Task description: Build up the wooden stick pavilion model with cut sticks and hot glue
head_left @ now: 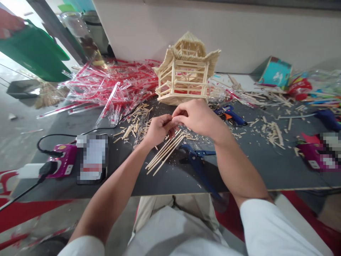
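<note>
My left hand (159, 129) and my right hand (195, 115) meet above the middle of the table, fingertips pinched together. Whatever sits between the fingers is too small or hidden to make out. Just below them lie several thin wooden sticks (166, 153), roughly side by side and slanting. Behind my hands stands a small pavilion model (183, 76) built from such sticks, with a tiered roof and railings. A blue cutter tool (195, 160) rests on the table beneath my right wrist. To the right of that hand lies a blue glue gun (233, 115).
Red-and-clear plastic wrappers (114, 85) are heaped at the back left. A phone (93, 160) and a purple power strip (62, 161) with cables lie at the left. Broken stick bits (275, 133) litter the right side. A teal box (275, 73) leans at the back right.
</note>
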A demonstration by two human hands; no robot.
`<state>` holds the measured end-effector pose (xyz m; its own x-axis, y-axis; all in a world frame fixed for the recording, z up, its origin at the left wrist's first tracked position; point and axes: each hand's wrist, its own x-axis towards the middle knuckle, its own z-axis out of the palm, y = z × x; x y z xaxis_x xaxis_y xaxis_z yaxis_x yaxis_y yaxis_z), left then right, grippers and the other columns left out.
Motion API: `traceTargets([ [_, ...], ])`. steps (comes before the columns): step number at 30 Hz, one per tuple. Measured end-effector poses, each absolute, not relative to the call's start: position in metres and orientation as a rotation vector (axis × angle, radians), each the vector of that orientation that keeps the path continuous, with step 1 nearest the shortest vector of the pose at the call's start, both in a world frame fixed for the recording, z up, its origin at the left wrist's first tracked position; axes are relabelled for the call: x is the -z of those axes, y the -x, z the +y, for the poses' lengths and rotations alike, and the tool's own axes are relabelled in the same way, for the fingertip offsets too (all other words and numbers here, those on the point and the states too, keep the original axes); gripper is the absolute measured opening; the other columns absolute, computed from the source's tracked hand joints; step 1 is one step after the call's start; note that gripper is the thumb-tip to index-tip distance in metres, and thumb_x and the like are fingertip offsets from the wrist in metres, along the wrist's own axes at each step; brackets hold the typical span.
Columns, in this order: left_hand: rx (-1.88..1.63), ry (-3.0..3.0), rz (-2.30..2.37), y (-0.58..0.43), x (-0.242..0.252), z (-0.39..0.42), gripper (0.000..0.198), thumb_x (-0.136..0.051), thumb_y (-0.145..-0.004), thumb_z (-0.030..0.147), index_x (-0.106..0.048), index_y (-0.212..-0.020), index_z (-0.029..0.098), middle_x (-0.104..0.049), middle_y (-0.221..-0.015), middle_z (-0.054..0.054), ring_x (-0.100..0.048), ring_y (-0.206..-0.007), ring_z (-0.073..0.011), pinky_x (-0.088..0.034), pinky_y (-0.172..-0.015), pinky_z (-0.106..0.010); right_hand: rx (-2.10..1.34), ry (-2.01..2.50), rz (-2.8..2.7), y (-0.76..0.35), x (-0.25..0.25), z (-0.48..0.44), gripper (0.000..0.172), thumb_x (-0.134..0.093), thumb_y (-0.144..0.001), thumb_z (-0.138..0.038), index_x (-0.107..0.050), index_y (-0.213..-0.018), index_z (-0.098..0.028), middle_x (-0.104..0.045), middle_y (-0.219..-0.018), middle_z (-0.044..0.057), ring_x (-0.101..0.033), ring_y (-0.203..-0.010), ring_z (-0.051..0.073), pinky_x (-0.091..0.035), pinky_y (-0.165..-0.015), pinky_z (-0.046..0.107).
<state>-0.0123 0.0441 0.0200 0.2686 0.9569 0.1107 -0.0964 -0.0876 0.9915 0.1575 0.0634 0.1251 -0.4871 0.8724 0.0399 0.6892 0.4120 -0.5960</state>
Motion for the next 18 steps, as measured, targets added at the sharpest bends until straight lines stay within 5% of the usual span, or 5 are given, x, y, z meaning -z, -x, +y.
traceTargets([
  [11,-1.121,-1.334,0.945,0.008,-0.026,0.041,0.036,-0.071,-0.092,0.049,-0.07,-0.091,0.013,-0.075,-0.08,-0.006,-0.062,-0.047,-0.0083,-0.05,-0.043,-0.019,-0.787,1.452,-2.24,-0.159,-0.127,0.063,0.012,-0.067,-0.086,-0.02,-0.076,-0.078,-0.02,-0.073,-0.068,0.002,-0.066,-0.067,0.017,-0.049,-0.069,0.033],
  [18,-1.149,-1.248,0.923,0.012,-0.023,0.044,0.049,-0.07,-0.092,0.057,-0.07,-0.109,0.012,-0.073,-0.077,-0.005,-0.062,-0.047,-0.0102,-0.05,-0.042,-0.022,-0.3,1.516,-2.103,-0.162,-0.152,0.071,0.034,-0.058,-0.098,-0.049,-0.074,-0.121,-0.029,-0.077,-0.104,0.011,-0.068,-0.104,0.032,-0.054,-0.086,0.044],
])
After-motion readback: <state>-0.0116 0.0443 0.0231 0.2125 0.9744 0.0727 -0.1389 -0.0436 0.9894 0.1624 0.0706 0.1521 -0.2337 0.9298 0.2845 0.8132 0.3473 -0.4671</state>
